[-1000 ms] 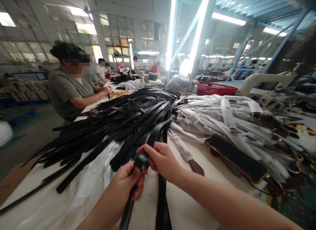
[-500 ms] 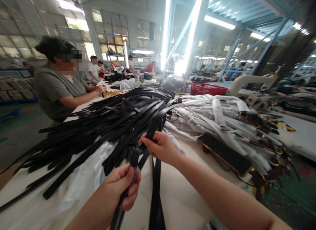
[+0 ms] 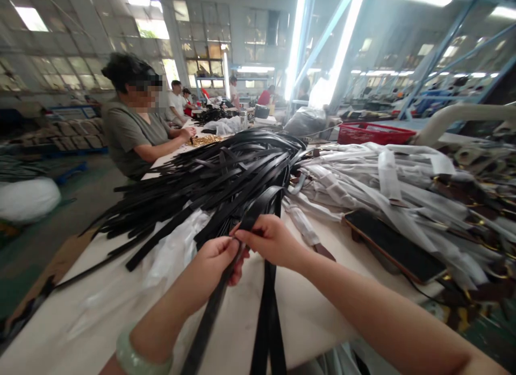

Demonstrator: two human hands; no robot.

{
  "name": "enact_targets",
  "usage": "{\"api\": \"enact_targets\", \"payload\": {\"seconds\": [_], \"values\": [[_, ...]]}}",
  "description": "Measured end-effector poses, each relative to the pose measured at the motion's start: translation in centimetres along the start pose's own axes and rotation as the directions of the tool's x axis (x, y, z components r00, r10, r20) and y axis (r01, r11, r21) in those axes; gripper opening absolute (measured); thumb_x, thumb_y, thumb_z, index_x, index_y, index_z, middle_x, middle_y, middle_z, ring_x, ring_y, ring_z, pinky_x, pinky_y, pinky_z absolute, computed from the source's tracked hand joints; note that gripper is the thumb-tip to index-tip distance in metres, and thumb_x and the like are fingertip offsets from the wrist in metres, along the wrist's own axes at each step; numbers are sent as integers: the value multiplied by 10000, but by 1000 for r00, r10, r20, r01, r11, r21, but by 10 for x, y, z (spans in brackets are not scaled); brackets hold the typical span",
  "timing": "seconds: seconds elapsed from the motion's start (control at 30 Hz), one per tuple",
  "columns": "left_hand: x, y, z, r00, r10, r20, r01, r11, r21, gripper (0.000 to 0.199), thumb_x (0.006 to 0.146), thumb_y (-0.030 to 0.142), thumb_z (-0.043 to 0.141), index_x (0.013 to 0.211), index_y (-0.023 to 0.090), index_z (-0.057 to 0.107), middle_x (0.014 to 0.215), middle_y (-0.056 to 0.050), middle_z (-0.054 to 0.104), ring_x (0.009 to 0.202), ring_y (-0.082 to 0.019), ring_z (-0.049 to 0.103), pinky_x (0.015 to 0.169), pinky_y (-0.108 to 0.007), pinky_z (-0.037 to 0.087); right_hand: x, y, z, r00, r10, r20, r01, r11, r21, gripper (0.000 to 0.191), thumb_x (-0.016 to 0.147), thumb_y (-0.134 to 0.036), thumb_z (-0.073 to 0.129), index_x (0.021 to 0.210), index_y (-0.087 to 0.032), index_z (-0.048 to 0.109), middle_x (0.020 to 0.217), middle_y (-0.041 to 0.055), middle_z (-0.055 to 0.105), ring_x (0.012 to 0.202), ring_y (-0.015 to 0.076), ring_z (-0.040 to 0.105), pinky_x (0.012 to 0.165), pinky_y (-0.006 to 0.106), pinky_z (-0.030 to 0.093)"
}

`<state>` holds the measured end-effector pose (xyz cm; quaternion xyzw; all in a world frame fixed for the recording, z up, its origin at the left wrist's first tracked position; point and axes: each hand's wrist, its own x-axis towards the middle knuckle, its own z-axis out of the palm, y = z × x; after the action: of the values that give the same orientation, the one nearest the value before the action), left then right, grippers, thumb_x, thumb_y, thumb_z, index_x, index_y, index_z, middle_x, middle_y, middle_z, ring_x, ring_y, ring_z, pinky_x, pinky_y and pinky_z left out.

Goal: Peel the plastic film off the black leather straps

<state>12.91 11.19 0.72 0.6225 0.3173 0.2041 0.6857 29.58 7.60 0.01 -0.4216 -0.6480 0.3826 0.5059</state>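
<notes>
A long black strap [image 3: 212, 316] runs through both my hands above the table's near part. My left hand [image 3: 220, 259] is closed on it, thumb on top, and the strap hangs down from there toward me. Close against it, my right hand [image 3: 268, 238] pinches the strap where it comes over from the heap. Fingers cover the spot where the hands meet, so what lies between them is hidden. Behind the hands spreads a big heap of black straps [image 3: 242, 165]. Two strap lengths hang over the table's front edge below my right hand.
White-wrapped straps [image 3: 355, 176] with brown ends and gold-coloured rings are piled at right. A phone [image 3: 393, 246] lies beside them on a stand. Clear plastic film [image 3: 173, 251] lies at left on the pale table [image 3: 310, 310]. A red basket [image 3: 371, 133] stands behind; a co-worker [image 3: 135, 122] sits far left.
My hands have come together on the strap; the loop that stood between them is no longer visible. The view has turned left, so the scene sits further right.
</notes>
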Motion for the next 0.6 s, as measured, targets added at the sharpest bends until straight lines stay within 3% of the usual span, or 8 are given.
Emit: {"api": "enact_targets", "payload": {"seconds": [0.07, 0.2, 0.3, 0.4, 0.47, 0.53, 0.6], "values": [[-4, 3, -10, 990, -46, 137, 48, 999, -12, 434, 873, 547, 547, 959, 125, 600, 808, -57, 619, 724, -156, 609, 670, -264, 484, 2, -1, -9, 993, 1, -122, -6, 999, -41, 392, 868, -488, 571, 780, -115, 653, 483, -27, 496, 410, 69, 419, 391, 186, 293], [-11, 14, -29, 936, -22, 351, -30, 990, 141, 626, 888, 648, 395, 1246, 158, 548, 1129, -161, 645, 1107, -290, 580, 938, -410, 453, 10, -3, -43, 918, -44, -393, 70, 996, 54, 391, 827, -517, 622, 821, -127, 647, 406, -66, 427, 334, 59, 334, 349, 198, 215], [-13, 21, -42, 953, 143, 268, -205, 953, 223, 682, 879, 671, 360, 1369, 211, 476, 1304, -154, 574, 1227, -307, 512, 1068, -455, 353, 15, -1, -63, 864, -76, -498, 148, 983, 108, 390, 794, -522, 658, 816, -132, 640, 412, -70, 425, 329, 57, 330, 348, 203, 202], [-23, 24, -59, 954, 262, 142, -298, 825, 480, 681, 865, 685, 374, 1356, 235, 519, 1357, -128, 551, 1295, -304, 449, 1142, -464, 237, 18, 2, -73, 825, -85, -559, 150, 986, 71, 411, 773, -543, 659, 772, -134, 624, 414, -69, 420, 329, 61, 348, 348, 208, 214], [-39, 24, -73, 968, 208, 143, -252, 775, 579, 684, 834, 702, 428, 1328, 247, 556, 1376, -112, 544, 1321, -315, 422, 1154, -469, 212, 20, 4, -77, 802, -85, -591, 146, 988, 57, 419, 765, -555, 649, 761, -138, 612, 428, -69, 421, 334, 66, 359, 348, 211, 234], [-58, 21, -83, 981, 94, 171, -179, 782, 597, 764, 715, 706, 614, 1358, 305, 515, 1443, -73, 483, 1358, -328, 376, 1155, -459, 219, 22, 7, -82, 780, -82, -621, 142, 989, 48, 422, 775, -565, 620, 783, -144, 607, 448, -70, 425, 339, 70, 362, 350, 215, 258], [-73, 14, -88, 989, 12, 145, -104, 757, 645, 888, 587, 582, 810, 1376, 367, 465, 1481, -36, 436, 1375, -329, 352, 1161, -447, 210, 24, 11, -88, 752, -77, -654, 120, 993, 21, 414, 808, -570, 566, 795, -157, 590, 459, -70, 422, 343, 79, 361, 358, 223, 280]]}}
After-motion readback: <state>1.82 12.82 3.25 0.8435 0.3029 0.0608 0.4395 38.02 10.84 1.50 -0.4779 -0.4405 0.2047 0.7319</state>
